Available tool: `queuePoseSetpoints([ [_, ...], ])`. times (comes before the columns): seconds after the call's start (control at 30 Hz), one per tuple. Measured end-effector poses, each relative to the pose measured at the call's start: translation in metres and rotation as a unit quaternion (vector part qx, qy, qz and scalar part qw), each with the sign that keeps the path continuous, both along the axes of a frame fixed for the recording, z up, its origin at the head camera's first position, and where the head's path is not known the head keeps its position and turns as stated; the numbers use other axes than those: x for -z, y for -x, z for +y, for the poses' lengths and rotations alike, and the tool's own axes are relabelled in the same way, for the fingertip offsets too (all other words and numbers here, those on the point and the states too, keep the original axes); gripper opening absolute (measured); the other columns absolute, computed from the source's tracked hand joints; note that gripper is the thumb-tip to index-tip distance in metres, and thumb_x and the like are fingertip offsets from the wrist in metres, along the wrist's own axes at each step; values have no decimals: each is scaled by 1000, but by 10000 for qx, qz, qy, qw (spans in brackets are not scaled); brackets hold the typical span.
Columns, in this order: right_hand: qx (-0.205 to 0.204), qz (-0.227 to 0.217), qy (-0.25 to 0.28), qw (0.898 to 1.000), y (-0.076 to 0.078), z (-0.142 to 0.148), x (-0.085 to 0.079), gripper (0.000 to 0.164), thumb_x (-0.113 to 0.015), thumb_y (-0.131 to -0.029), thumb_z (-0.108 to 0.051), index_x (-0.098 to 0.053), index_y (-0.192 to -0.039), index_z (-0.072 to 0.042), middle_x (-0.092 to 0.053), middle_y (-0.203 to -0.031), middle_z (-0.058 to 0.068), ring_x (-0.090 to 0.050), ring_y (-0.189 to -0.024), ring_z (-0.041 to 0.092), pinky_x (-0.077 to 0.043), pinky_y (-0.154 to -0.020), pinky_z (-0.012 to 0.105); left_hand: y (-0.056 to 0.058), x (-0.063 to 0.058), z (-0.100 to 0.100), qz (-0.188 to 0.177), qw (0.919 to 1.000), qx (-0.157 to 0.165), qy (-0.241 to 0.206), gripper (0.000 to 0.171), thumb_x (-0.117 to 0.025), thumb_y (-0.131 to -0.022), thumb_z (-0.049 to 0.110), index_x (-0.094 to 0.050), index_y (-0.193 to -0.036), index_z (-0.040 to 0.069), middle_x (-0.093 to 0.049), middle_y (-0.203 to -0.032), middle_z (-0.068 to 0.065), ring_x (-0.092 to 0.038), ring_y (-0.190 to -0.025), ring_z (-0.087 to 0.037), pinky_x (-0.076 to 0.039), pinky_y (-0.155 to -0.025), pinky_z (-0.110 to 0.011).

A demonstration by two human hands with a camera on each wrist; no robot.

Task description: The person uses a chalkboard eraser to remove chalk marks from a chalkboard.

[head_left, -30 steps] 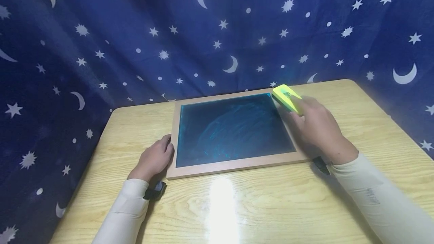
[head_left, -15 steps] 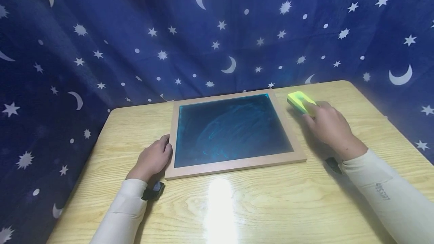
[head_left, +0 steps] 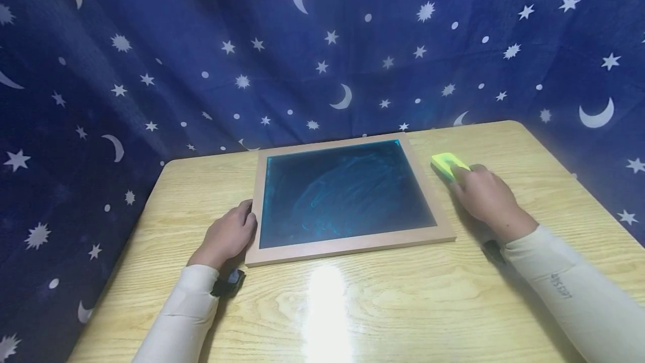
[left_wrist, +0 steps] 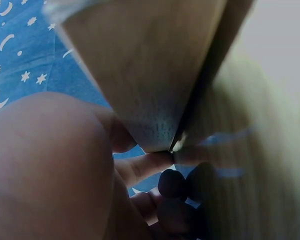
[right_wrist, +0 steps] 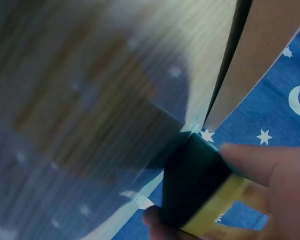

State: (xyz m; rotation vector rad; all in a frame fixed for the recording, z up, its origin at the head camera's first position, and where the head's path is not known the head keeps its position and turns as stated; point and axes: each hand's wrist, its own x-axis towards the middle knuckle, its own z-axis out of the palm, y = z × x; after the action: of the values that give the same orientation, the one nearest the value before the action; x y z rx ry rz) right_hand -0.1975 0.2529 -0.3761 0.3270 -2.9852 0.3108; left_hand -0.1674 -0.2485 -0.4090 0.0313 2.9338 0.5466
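A wood-framed chalkboard (head_left: 347,195) with faint blue chalk smears lies flat on the table. At its left side, my left hand (head_left: 225,238) rests on the tabletop, thumb and fingers against the frame's outer side. The left wrist view shows fingers (left_wrist: 147,166) by the frame's side (left_wrist: 145,65), with other fingertips bent low near the table. Right of the board, my right hand (head_left: 486,195) grips a yellow chalkboard eraser (head_left: 450,164) between thumb and fingers. Its dark green felt (right_wrist: 192,175) faces the tabletop in the right wrist view; whether they touch I cannot tell.
The pale wooden table (head_left: 403,296) has a bright glare strip near its front. A dark blue curtain (head_left: 282,71) with moons and stars hangs close behind it and along its sides. Dark wrist cameras (head_left: 229,283) sit under both wrists.
My right hand has carried the eraser from above the board's upper right corner to the right, then down toward the table and slightly nearer. The left hand and the board keep their places.
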Motion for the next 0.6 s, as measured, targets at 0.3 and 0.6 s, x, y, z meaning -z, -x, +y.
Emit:
queuePoseSetpoints([
  [0.3, -158, -217, -253, 9993, -5, 1, 4, 13, -54, -92, -9, -56, -92, 3, -50, -73, 16, -46, -59, 25, -41, -45, 36, 3, 0, 3, -15, 10000, 45, 9, 57, -22, -106, 33, -32, -155, 4, -46, -152, -22, -46, -138, -45, -41, -107, -63],
  [0.6, 16, -363, -355, 9987, -6, -1, 0, 39, -54, -96, -22, -57, -123, 6, -57, -115, 40, -60, -88, 56, -52, -63, 62, 3, -8, -5, -1, 9995, -67, -317, 58, -26, -108, 37, -32, -155, 3, -54, -142, -26, -56, -127, -43, -47, -100, -60],
])
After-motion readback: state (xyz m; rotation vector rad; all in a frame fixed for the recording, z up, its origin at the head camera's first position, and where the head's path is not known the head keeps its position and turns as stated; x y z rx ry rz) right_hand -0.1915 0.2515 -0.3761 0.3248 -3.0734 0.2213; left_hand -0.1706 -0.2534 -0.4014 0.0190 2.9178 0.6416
